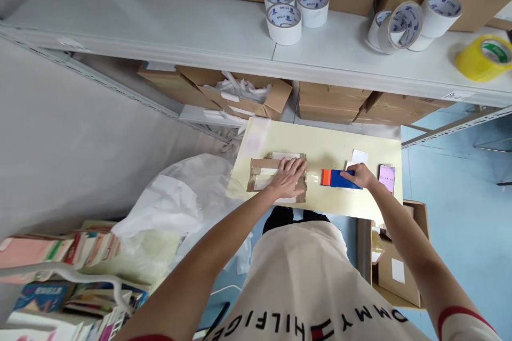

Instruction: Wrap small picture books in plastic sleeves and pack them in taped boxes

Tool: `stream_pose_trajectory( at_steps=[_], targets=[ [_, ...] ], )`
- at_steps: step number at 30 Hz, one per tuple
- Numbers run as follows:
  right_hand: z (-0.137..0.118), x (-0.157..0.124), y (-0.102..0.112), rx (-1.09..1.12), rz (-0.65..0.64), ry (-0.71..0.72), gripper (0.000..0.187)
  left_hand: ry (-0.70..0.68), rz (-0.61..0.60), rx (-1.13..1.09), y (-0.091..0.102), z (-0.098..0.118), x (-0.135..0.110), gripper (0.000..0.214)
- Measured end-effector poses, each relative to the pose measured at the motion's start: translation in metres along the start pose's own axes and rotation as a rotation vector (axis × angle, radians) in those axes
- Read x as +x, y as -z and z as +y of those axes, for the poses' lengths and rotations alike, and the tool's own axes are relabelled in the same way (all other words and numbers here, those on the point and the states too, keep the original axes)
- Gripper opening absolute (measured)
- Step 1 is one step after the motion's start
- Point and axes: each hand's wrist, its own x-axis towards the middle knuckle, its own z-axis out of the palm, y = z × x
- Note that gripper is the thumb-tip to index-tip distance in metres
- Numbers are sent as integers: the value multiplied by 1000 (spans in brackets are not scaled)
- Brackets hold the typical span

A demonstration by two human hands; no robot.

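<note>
My left hand point(288, 176) lies flat on a taped brown cardboard packet point(258, 168) with white labels, its fingers spread over the right end. The packet rests on a pale yellow tabletop point(332, 138). To the right, my right hand point(359, 176) is closed round the right end of a blue tape dispenser point(342, 179) with an orange front point(326, 177). The orange front faces the packet, with a small gap of tabletop between them. White paper slips point(359, 156) lie just beyond my right hand, partly covered by the dispenser.
A phone point(386, 177) lies at the table's right. Above, a grey shelf point(160, 21) bears white tape rolls point(284, 24), a yellow tape roll point(484, 58) and cartons. An open carton point(400, 266) stands below right. White plastic sheeting point(168, 197) and stacked books point(60, 256) are at left.
</note>
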Motion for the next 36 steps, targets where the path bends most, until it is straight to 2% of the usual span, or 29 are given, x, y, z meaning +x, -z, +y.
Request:
stream_pose_trajectory(
  at_steps=[3,6,8,10,12,15,17,20,23,26,30,33,36],
  targets=[
    [-20,2,0,-179,-8,-119,52,-28,8,17,2,5,0,78],
    [-64,14,-18,-321,-5,-244,50,-25,29,27,6,12,1,60],
    [-91,22,-32,-352,-41,-211,39,2,36,27,7,15,1,53],
    [-104,25,-40,-374,-82,-173,30,27,45,24,7,17,1,47],
    [-101,23,-41,-365,-50,-195,33,42,56,12,6,16,2,45],
    [-80,13,-34,-238,124,-335,50,60,80,-16,5,12,5,48],
    [-64,6,-35,-100,208,-406,51,60,87,-30,5,6,7,59],
    [-52,-1,-51,30,223,-375,32,19,75,-53,7,-3,9,82],
    [-52,-1,-78,27,164,-338,43,43,103,-62,8,-9,3,85],
    [-55,5,-100,-4,90,-375,49,220,200,-50,6,-11,-14,72],
    [-57,10,-112,-5,37,-355,53,596,379,-107,-3,-20,-54,74],
    [-58,6,-110,-27,74,-292,63,899,519,-331,-18,-36,-88,87],
    [-64,5,-107,12,170,-145,79,1019,629,-692,-38,-54,-112,93]
  ],
)
